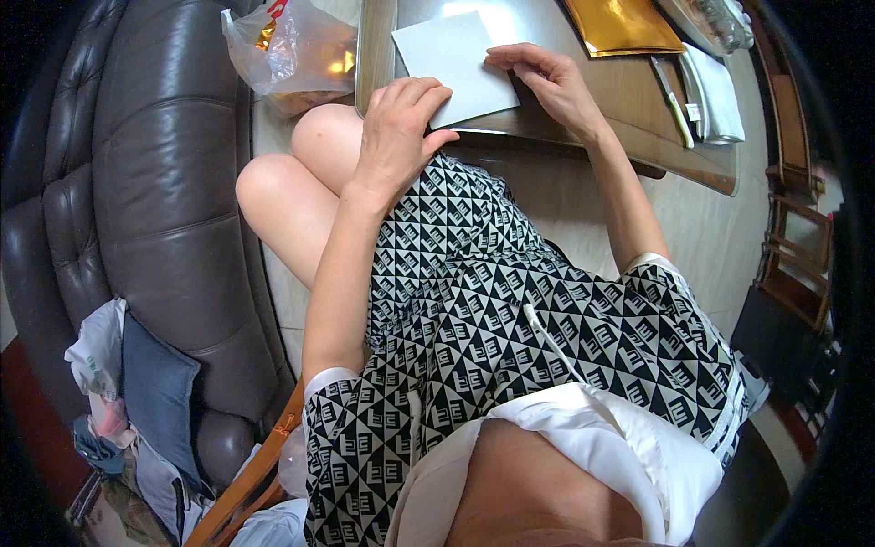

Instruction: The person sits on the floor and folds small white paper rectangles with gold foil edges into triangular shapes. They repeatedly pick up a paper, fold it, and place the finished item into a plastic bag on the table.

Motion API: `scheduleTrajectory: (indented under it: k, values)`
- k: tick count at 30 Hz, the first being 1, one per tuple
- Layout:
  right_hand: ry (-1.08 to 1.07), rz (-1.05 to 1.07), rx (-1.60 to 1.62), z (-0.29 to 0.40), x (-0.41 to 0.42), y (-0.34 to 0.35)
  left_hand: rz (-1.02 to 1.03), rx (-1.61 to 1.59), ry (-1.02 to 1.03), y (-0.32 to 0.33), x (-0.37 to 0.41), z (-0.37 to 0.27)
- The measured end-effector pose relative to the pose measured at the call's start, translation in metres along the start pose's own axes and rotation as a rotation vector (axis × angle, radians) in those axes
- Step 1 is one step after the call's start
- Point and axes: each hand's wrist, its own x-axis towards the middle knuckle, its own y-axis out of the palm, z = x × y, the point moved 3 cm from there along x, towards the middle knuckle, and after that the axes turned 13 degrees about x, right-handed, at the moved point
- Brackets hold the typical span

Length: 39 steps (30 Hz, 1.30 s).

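A square white sheet (458, 72), stiff like card or board, lies near the left end of the glass-topped wooden table (581, 130). Its near corner reaches to the table's front edge. My left hand (405, 130) rests over the sheet's left side, fingers bent and thumb spread away from them. On the opposite side, the fingertips of my right hand (547, 78) touch the right edge, the thumb tucked lower. Neither hand visibly pinches the sheet. Its left edge is partly hidden by my left fingers.
Gold foil packaging (625, 24), a knife with a pale handle (680, 119) and a folded white cloth (714, 96) lie to the right. A plastic bag (294, 55) with gold items stands left of the table. Further left is a dark leather sofa (171, 171).
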Motion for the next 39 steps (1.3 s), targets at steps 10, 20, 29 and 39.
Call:
scheduleTrajectory:
  k: [10,20,29,39]
  values:
    - [-0.054,-0.067,-0.324,0.005,-0.002,0.014,0.020,0.075,0.050,-0.001,0.000,-0.004]
    - [-0.330,-0.340,-0.450,0.038,-0.023,0.043,-0.044,0.143,-0.103,0.012,0.017,-0.042]
    - [-0.190,-0.363,-0.491,0.033,-0.047,0.040,0.047,0.096,0.034,0.016,0.025,-0.012]
    - [-0.059,-0.333,-0.382,0.002,0.041,0.013,0.238,-0.001,-0.113,-0.020,0.035,0.064]
